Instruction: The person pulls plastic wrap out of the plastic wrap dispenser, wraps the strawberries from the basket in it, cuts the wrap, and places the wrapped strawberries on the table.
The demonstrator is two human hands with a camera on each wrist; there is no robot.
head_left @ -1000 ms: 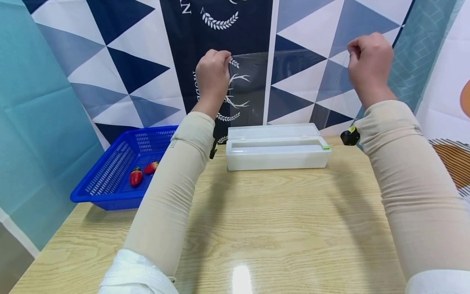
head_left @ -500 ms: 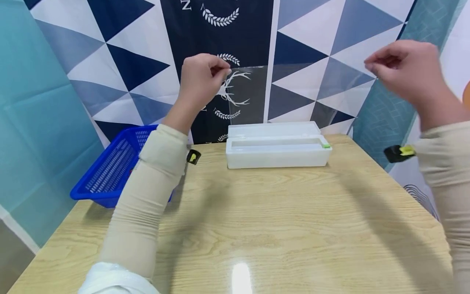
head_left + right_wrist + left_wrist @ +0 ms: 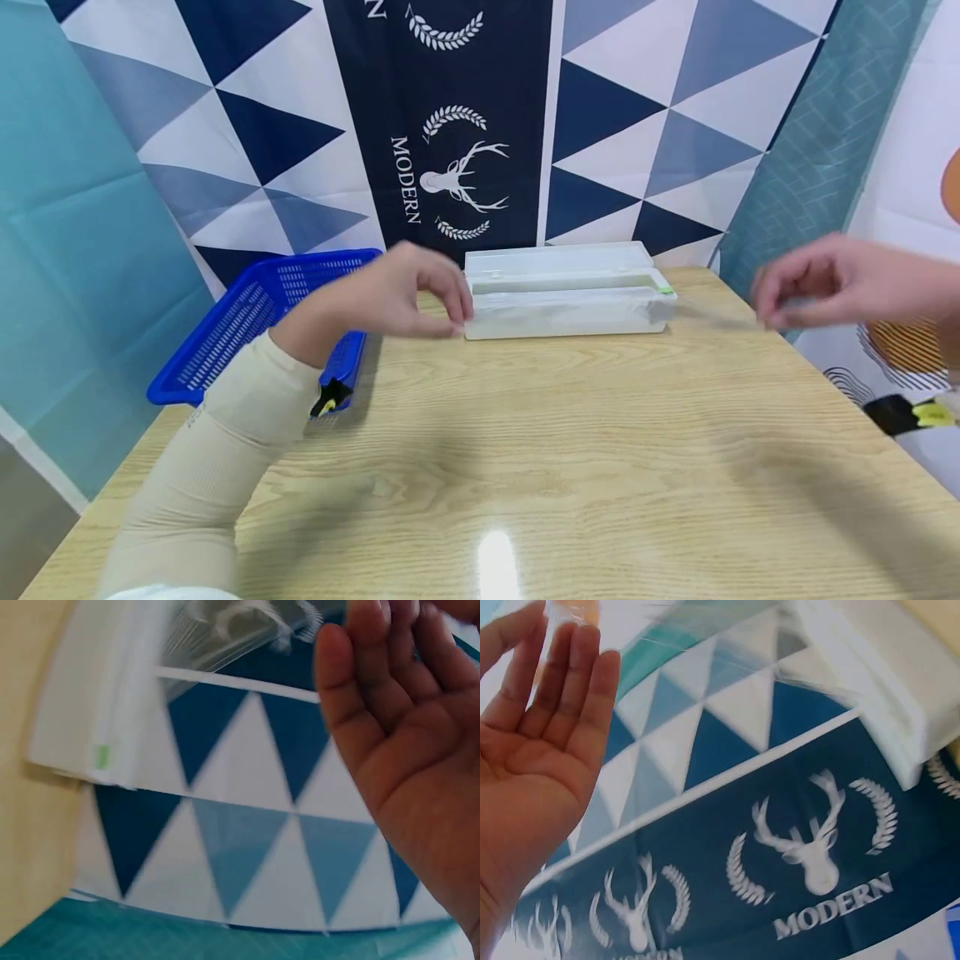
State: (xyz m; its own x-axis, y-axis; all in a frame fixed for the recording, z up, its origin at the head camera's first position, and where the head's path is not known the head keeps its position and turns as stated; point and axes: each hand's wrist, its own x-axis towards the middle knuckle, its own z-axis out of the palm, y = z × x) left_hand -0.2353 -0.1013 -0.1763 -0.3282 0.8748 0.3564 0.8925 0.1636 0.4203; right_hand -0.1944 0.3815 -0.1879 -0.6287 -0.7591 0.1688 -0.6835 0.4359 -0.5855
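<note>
A clear sheet of cling film (image 3: 217, 645) stretches between the two hands, faint and blurred in the head view. My left hand (image 3: 405, 296) pinches one side of it between thumb and fingertips, in front of the left end of a white cling film dispenser (image 3: 562, 321). To the right of the dispenser, my right hand (image 3: 832, 287) pinches the other side. The dispenser sits at the back of the table with its lid raised and a green slider at its right end. In the left wrist view, the film (image 3: 727, 656) runs from the fingers toward the dispenser.
A blue plastic basket (image 3: 225, 350) stands at the left on the wooden table (image 3: 570, 450), partly behind the left forearm. A patterned curtain (image 3: 615, 108) hangs right behind the dispenser. The table's right edge runs beneath the right hand.
Both hands have come down from in front of the curtain to the dispenser's height, lowering the film. They have also spread apart, the right hand moving right. The strawberries in the basket are now hidden.
</note>
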